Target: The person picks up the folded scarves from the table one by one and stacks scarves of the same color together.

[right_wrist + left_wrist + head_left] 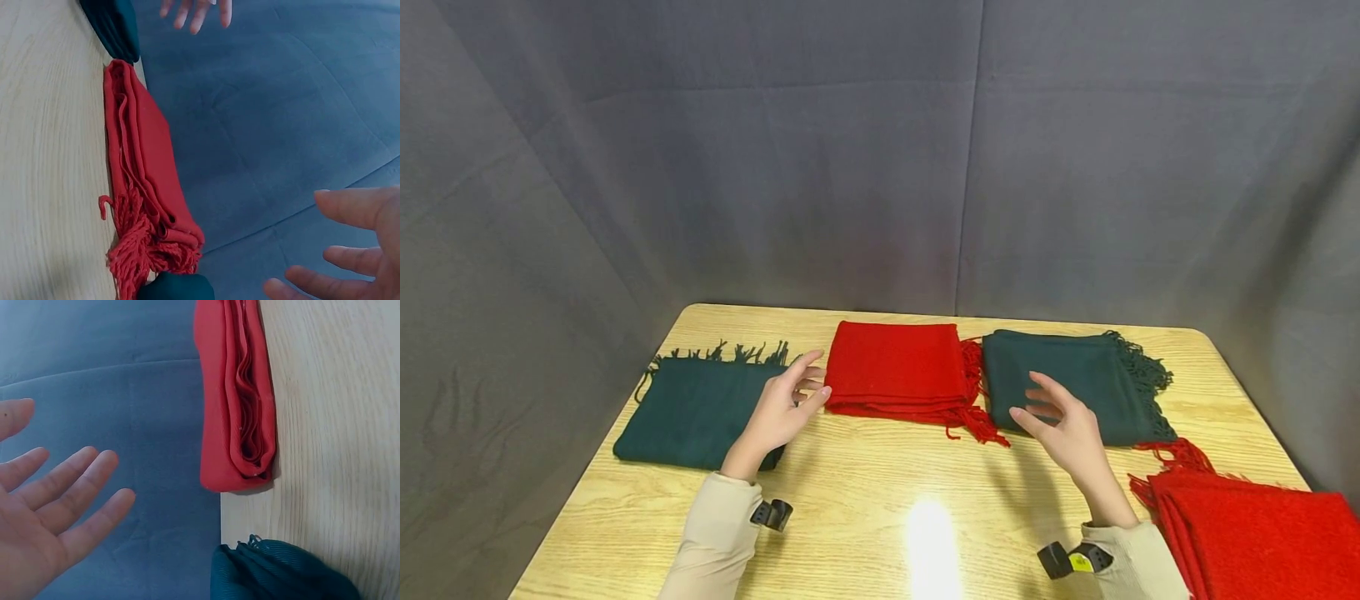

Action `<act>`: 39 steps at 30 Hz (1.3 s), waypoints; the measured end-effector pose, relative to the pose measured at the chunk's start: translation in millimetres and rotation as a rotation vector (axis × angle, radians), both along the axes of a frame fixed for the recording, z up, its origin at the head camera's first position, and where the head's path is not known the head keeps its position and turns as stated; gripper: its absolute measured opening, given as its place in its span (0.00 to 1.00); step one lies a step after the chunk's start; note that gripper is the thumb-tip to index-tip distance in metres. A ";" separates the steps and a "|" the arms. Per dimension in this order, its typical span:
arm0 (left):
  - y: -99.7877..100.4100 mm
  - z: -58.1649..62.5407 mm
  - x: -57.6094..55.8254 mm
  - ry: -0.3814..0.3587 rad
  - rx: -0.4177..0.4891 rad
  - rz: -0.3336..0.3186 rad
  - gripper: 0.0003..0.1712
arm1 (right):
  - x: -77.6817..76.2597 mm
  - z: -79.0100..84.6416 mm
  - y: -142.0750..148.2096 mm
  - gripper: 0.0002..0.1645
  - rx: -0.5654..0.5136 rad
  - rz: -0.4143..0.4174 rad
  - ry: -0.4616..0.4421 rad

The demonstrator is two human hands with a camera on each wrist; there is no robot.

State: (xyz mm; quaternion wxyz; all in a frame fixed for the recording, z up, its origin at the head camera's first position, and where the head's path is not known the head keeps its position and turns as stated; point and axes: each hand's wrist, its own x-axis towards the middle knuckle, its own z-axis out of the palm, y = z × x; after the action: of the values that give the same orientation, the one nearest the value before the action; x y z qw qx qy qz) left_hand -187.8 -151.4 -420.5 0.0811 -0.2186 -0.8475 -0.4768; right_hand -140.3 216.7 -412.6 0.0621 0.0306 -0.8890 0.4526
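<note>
A folded red scarf (891,362) with fringe at its right end lies mid-table between two folded dark green scarves. My left hand (786,400) hovers over the right part of the left green scarf (700,412), fingers spread and pointing toward the red one. Above the front left part of the right green scarf (1067,375) is my right hand (1060,421), its fingers loosely extended. Neither hand holds anything. In the left wrist view the red scarf (228,394) shows its stacked folds; the right wrist view shows its fringed end (140,237).
A second red scarf (1255,533), folded, lies at the table's front right corner and runs out of view. Pale wooden table (850,500) shows in front of the scarves. Grey cloth (865,167) hangs behind the table and along both sides.
</note>
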 end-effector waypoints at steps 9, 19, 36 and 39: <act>0.6 0.4 -4.7 0.011 -0.004 -0.008 0.30 | -10.1 3.8 -6.6 0.37 -0.005 0.016 -0.002; -1.5 -4.7 -11.3 -0.005 -0.011 -0.001 0.29 | -16.2 1.6 -10.2 0.36 -0.002 0.045 0.007; -13.4 -19.7 -33.8 -0.107 0.010 0.051 0.29 | -34.2 -4.5 -18.9 0.39 0.008 0.067 -0.050; -13.5 -24.2 -38.1 -0.129 0.007 0.046 0.29 | -39.0 -6.5 -19.0 0.39 0.023 0.057 -0.080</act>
State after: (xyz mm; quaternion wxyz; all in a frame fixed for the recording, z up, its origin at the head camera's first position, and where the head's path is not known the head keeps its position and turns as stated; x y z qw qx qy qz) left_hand -225.8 -164.9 -444.7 0.0381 -0.1676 -0.8540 -0.4910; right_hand -179.3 197.7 -419.2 0.0131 0.0384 -0.8948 0.4447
